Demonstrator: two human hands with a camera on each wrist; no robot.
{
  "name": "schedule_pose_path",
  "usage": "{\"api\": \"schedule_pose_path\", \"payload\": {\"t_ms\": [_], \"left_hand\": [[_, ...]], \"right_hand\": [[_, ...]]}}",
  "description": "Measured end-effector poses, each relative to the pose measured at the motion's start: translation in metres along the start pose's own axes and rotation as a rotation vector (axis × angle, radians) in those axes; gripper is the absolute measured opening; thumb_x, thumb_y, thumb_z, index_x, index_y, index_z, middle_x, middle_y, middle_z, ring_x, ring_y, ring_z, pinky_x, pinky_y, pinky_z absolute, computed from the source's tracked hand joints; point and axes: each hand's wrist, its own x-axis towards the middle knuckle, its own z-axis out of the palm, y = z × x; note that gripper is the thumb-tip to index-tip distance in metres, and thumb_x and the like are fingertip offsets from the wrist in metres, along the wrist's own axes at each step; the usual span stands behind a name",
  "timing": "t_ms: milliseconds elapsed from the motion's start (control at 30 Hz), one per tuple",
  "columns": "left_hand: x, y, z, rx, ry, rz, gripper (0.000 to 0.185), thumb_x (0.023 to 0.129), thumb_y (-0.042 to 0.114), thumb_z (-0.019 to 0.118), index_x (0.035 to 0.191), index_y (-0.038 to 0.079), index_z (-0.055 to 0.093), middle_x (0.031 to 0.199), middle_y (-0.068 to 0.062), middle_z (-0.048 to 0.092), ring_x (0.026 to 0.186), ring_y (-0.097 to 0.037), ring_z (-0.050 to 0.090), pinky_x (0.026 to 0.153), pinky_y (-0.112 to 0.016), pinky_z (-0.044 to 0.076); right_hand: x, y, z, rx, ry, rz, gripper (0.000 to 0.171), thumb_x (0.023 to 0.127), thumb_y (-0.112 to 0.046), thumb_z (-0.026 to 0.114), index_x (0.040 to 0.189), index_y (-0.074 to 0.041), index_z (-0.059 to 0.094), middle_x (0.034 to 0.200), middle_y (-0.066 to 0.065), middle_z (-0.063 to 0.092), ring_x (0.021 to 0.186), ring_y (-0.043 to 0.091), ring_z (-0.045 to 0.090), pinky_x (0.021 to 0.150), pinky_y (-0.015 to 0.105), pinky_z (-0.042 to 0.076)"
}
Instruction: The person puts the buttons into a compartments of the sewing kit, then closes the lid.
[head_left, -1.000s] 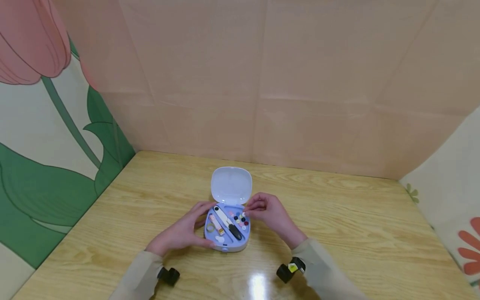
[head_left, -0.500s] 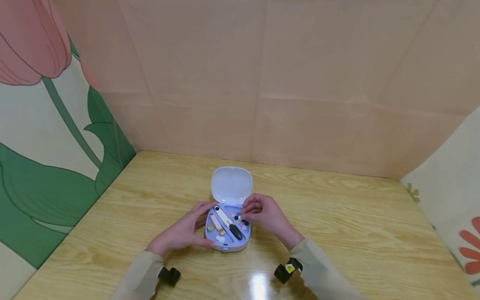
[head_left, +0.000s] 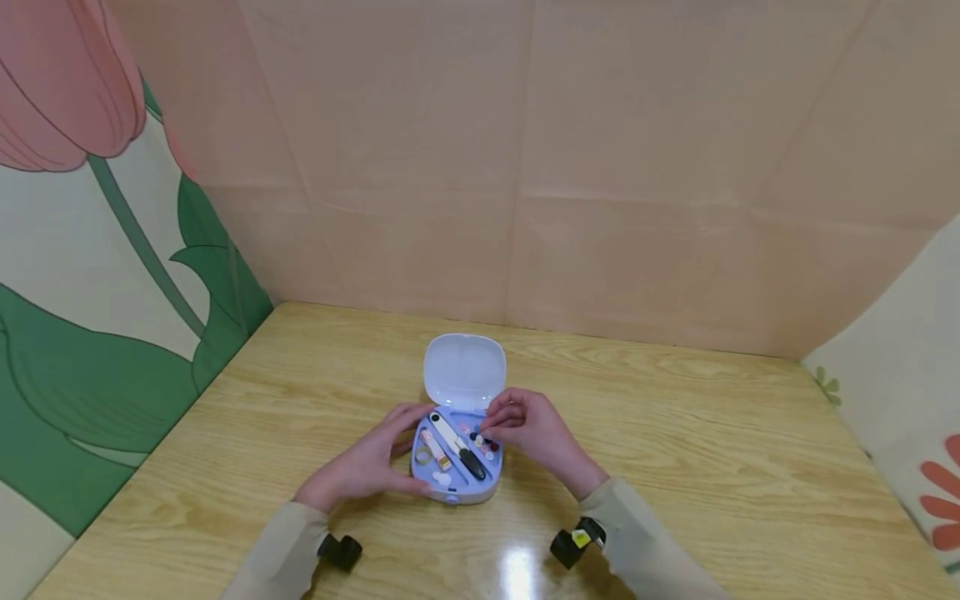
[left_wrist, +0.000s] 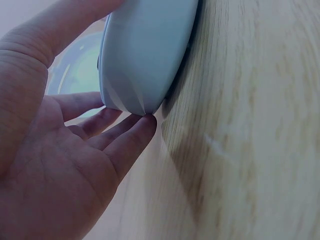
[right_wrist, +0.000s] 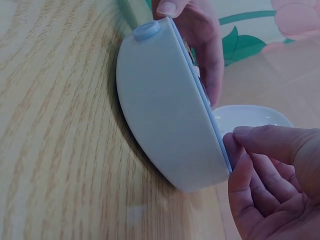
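Note:
A small blue-and-white sewing box point(head_left: 459, 493) stands on the table with its lid point(head_left: 464, 372) raised. My left hand point(head_left: 367, 462) grips its left side, thumb at the front and fingers round the back corner. In the left wrist view, those fingertips point(left_wrist: 147, 122) press on the white wall. My right hand point(head_left: 536, 429) reaches over the right compartment, where several small coloured buttons point(head_left: 489, 455) lie. Its thumb and forefinger come together over the rim in the right wrist view; I cannot tell whether a button is between them.
In the box's middle slot lies a long white tool with a black end point(head_left: 470, 462). A pink-and-white stick point(head_left: 435, 450), a yellowish ring point(head_left: 423, 456) and a white piece point(head_left: 442, 478) share the left compartment. A wall point(head_left: 645, 208) backs the wooden table point(head_left: 712, 467).
My right hand has shifted slightly left and down, further over the buttons, and then stays there. My left hand keeps its grip on the sewing box.

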Motion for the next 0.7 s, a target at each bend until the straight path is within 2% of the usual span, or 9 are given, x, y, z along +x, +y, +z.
{"api": "schedule_pose_path", "payload": {"t_ms": [233,467,567,700], "left_hand": [[0.0,0.001,-0.001,-0.005,0.002,-0.005,0.101,0.069,0.018,0.087,0.15,0.019,0.028,0.145,-0.002,0.028,0.136,-0.02,0.03,0.111,-0.03,0.03],[0.0,0.001,-0.001,-0.015,-0.002,-0.006,0.1,0.069,0.018,0.087,0.15,0.021,0.029,0.144,-0.002,0.029,0.136,-0.021,0.03,0.111,-0.03,0.03],[0.0,0.001,-0.001,-0.013,-0.002,-0.009,0.1,0.069,0.018,0.087,0.15,0.022,0.029,0.144,-0.002,0.029,0.136,-0.021,0.03,0.111,-0.031,0.03],[0.0,0.001,-0.001,-0.012,-0.002,-0.018,0.1,0.069,0.019,0.087,0.15,0.023,0.029,0.144,-0.001,0.028,0.136,-0.022,0.03,0.111,-0.031,0.03]], "right_hand": [[-0.004,-0.005,0.002,-0.031,0.018,-0.001,0.018,0.082,0.002,0.072,0.096,0.002,0.061,0.088,0.011,0.069,0.082,0.024,0.066,0.07,0.03,0.059],[-0.008,-0.001,0.0,-0.024,0.002,-0.039,0.018,0.085,-0.005,0.072,0.099,0.001,0.063,0.092,0.011,0.069,0.085,0.024,0.065,0.072,0.028,0.057],[-0.01,0.002,-0.003,0.001,-0.019,-0.042,0.021,0.087,-0.011,0.071,0.103,0.001,0.065,0.094,0.011,0.069,0.087,0.024,0.066,0.075,0.029,0.057],[-0.013,0.006,-0.009,0.098,-0.056,-0.034,0.03,0.093,-0.018,0.064,0.111,0.005,0.062,0.1,0.016,0.068,0.094,0.029,0.065,0.082,0.039,0.057]]}}
